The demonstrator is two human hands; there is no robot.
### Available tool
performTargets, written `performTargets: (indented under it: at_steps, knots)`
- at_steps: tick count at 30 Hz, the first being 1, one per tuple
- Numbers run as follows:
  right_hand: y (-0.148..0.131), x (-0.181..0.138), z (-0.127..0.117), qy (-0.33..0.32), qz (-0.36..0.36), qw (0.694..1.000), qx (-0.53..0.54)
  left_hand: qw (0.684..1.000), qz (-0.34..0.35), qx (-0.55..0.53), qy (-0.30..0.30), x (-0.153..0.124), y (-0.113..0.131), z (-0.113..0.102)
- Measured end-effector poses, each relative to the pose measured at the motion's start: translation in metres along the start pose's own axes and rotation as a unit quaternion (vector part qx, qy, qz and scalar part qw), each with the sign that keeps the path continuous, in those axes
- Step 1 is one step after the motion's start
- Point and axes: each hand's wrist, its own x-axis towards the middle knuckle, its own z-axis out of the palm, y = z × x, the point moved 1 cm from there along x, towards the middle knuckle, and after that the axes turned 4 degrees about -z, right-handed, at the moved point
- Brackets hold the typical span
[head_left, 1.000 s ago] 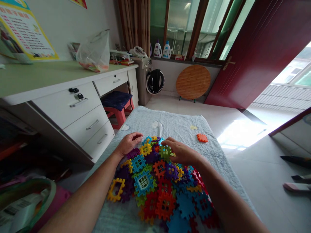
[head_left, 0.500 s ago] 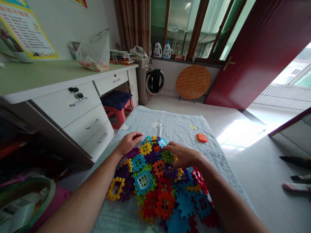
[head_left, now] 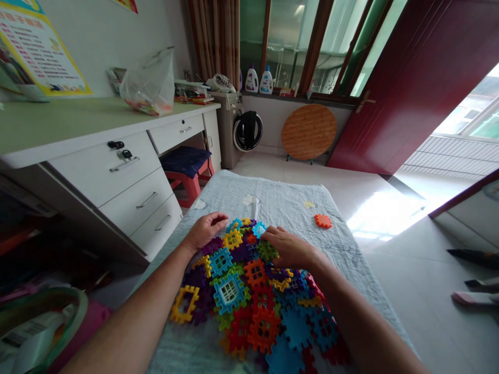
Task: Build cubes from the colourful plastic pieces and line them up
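A heap of interlocking plastic building blocks, square with notched edges, spreads over the cloth-covered table. My left hand (head_left: 206,232) rests at the heap's far left edge, its fingers loosely bent with a gap to the thumb and nothing visible in it. On the far right side, my right hand (head_left: 291,249) reaches over the heap with its fingers around the edge of a green block (head_left: 267,251); its thumb is hidden. Just beyond those fingertips lies a light blue block (head_left: 259,229). Nearer me are a blue window block (head_left: 230,293), an orange block (head_left: 264,330) and a yellow frame block (head_left: 184,304).
One orange block (head_left: 323,221) lies apart on the cloth (head_left: 280,200) at the far right. A desk (head_left: 97,117) with drawers stands to the left, a stool (head_left: 187,163) beside it. A pink-and-green bin (head_left: 83,311) is at lower left.
My right hand has shifted slightly. A yellow block by its palm lies differently, and a yellow bit beside the green block is out of sight. My left hand stays in place.
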Motion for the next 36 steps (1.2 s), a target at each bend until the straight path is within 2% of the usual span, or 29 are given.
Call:
performTargets:
  at_steps: [3, 5, 9, 11, 14, 17, 36]
  knots:
    - [0.005, -0.003, -0.007, 0.016, -0.009, 1.0, 0.008, 1.0, -0.002, 0.002, -0.002, 0.0, 0.001, 0.0]
    - [0.015, -0.009, -0.016, 0.053, 0.005, 0.998, 0.017, 1.0, -0.002, -0.002, -0.002, 0.0, 0.001, 0.001]
    - [0.048, -0.028, -0.032, 0.16, 0.108, 0.981, -0.008, 1.0, -0.002, -0.008, -0.002, 0.0, 0.0, 0.001]
    - [0.065, -0.036, -0.031, 0.177, 0.167, 0.969, -0.04, 1.0, -0.004, -0.007, -0.003, 0.0, -0.001, 0.001]
    - [0.086, -0.04, -0.02, 0.137, 0.213, 0.965, -0.062, 1.0, -0.004, 0.0, 0.001, -0.001, 0.0, 0.001]
    - [0.099, -0.039, -0.007, 0.094, 0.214, 0.971, -0.054, 1.0, 0.001, 0.011, 0.006, -0.002, 0.003, 0.001]
    - [0.109, -0.035, 0.006, 0.118, 0.205, 0.971, -0.021, 1.0, -0.01, 0.015, 0.002, -0.002, 0.005, 0.002]
